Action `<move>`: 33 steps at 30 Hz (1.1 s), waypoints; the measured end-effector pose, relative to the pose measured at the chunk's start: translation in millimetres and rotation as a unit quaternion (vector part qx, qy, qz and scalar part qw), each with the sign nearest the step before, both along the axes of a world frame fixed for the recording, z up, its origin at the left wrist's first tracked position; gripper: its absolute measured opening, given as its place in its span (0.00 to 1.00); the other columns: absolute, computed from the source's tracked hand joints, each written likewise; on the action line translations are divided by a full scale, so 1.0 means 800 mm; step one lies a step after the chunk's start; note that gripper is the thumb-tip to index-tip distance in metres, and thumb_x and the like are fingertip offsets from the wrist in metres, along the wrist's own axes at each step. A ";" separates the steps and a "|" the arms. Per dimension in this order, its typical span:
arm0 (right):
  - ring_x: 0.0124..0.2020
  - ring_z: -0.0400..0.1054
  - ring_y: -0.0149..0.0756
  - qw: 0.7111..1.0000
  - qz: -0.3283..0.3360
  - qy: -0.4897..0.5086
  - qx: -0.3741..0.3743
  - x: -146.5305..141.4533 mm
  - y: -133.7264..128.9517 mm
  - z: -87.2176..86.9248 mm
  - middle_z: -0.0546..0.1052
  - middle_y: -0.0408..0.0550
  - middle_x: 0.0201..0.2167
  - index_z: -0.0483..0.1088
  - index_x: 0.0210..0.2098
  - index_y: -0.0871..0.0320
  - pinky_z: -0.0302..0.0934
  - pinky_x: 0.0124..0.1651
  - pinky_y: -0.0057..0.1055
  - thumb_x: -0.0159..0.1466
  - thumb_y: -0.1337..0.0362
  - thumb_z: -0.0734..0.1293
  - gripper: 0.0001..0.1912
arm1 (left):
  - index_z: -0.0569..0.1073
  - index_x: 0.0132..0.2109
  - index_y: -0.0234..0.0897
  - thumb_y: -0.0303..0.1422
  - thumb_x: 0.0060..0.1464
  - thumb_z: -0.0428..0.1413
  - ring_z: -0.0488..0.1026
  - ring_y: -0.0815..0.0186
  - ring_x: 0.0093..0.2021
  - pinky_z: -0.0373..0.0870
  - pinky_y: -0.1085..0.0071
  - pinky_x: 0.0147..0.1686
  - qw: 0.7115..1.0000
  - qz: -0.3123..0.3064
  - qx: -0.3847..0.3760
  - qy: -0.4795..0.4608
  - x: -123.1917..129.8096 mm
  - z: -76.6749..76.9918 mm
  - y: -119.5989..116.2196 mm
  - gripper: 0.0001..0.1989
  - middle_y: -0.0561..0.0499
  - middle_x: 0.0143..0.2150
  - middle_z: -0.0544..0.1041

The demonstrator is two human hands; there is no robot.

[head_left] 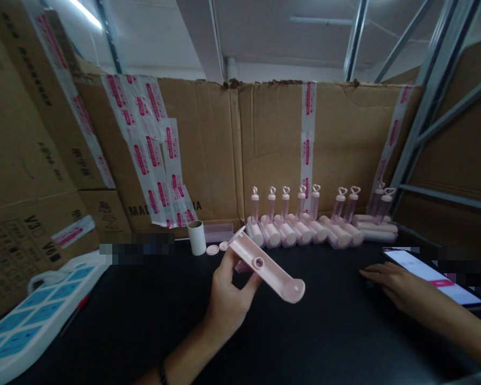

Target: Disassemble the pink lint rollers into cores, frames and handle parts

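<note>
My left hand (230, 305) is closed around a pale pink plastic housing (270, 272), long and trough-shaped, with a round hole near its middle and a rounded end at the lower right. It is held tilted above the black table (304, 342). My right hand (393, 283) rests low over the table with its fingers stretched out, just left of a lit phone (433, 275). Something small and dark lies under those fingertips, too dim to name. Behind the housing, two pink discs (212, 249) lie beside a white cardboard tube (196, 238).
Along the back stands a row of several pink roller-shaped pieces (286, 232) with heart-topped clear tubes. A white power strip (44, 305) runs along the left, with a red-and-black tool (80, 305) beside it. Taped cardboard (272, 144) walls the back; metal shelf posts (420, 117) rise at right.
</note>
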State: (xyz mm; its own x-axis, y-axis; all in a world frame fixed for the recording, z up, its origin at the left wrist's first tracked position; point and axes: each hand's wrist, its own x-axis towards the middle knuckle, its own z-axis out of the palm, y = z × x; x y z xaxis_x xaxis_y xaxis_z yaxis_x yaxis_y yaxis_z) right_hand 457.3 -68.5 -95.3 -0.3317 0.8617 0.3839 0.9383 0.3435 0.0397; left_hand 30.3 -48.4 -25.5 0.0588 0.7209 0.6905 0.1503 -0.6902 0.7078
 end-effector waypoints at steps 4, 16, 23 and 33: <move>0.45 0.79 0.47 0.999 0.028 0.004 -0.023 -0.020 -0.006 0.023 0.82 0.55 0.47 0.79 0.50 0.55 0.74 0.50 0.44 0.69 0.70 0.59 0.19 | 0.69 0.55 0.40 0.30 0.58 0.61 0.78 0.59 0.45 0.75 0.64 0.47 0.999 -0.028 -0.031 0.000 0.004 0.004 -0.001 0.18 0.49 0.45 0.78; 0.41 0.77 0.40 0.696 0.204 0.659 0.200 -0.233 -0.050 0.166 0.80 0.47 0.41 0.67 0.48 0.51 0.73 0.37 0.32 0.71 0.62 0.66 0.07 | 0.69 0.59 0.43 0.39 0.71 0.48 0.63 0.55 0.63 0.58 0.62 0.65 0.987 -0.140 -0.063 0.039 -0.017 0.010 -0.021 0.14 0.47 0.58 0.69; 0.37 0.76 0.33 0.635 0.300 0.700 0.132 -0.301 -0.052 0.164 0.79 0.44 0.38 0.70 0.46 0.53 0.73 0.39 0.29 0.69 0.67 0.68 0.06 | 0.70 0.52 0.41 0.42 0.70 0.47 0.67 0.55 0.51 0.67 0.62 0.52 0.986 -0.148 0.062 0.052 -0.010 0.022 -0.025 0.13 0.46 0.48 0.69; 0.37 0.81 0.44 0.619 0.339 0.685 0.183 -0.320 -0.053 0.133 0.82 0.45 0.38 0.64 0.48 0.50 0.79 0.41 0.47 0.71 0.67 0.65 0.08 | 0.71 0.51 0.44 0.44 0.68 0.51 0.68 0.57 0.47 0.69 0.60 0.49 0.981 -0.173 0.088 0.023 -0.001 0.013 -0.024 0.12 0.48 0.45 0.68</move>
